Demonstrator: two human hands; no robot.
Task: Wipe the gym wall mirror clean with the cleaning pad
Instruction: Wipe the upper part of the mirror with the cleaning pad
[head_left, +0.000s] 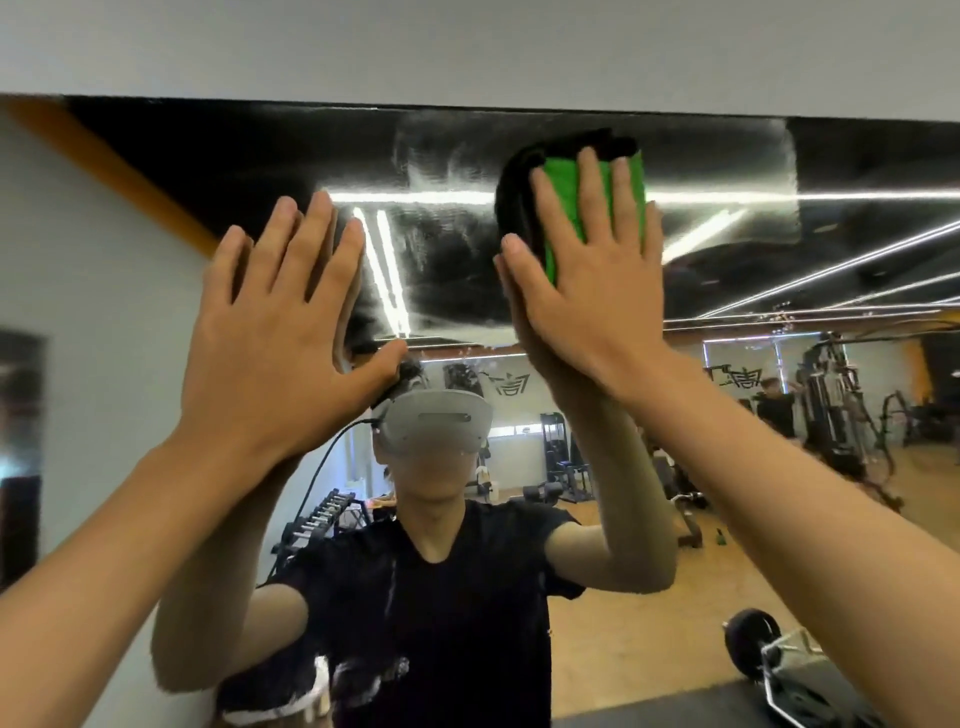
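While the right hand (587, 270) is pressing it flat to the glass, the cleaning pad (571, 208) is showing its nature plainly: a soft, light, folded cloth, green on the side under the fingers and black where it is bulging out beyond the index finger and above the fingertips. It is lying high on the mirror (727, 249), just under the top edge, with most of its body hidden beneath the palm. The fingers (589, 182) are lying straight and spread across it, not curling round it, so the pad is staying up only by pressure against the glass (I judge it would slide or drop if that pressure eased). Being limp, it is likely bunching toward the thumb side as it is pushed; the better hold is probably a flat palm over the middle of the fold, with the fingertips reaching its upper edge so that edge is not rolling under. The glass itself is looking smooth and slick, and hazy wipe streaks are spreading around the fingers, left toward the other hand and right beyond the little finger.

Beside it, the left hand (280, 322) is resting bare on the mirror, fingers straight and together, thumb out, holding nothing and seemingly bracing. Below both wrists the reflection is showing the person in a black shirt and a headset (436, 428), with gym machines (831, 405) and a wooden floor behind.
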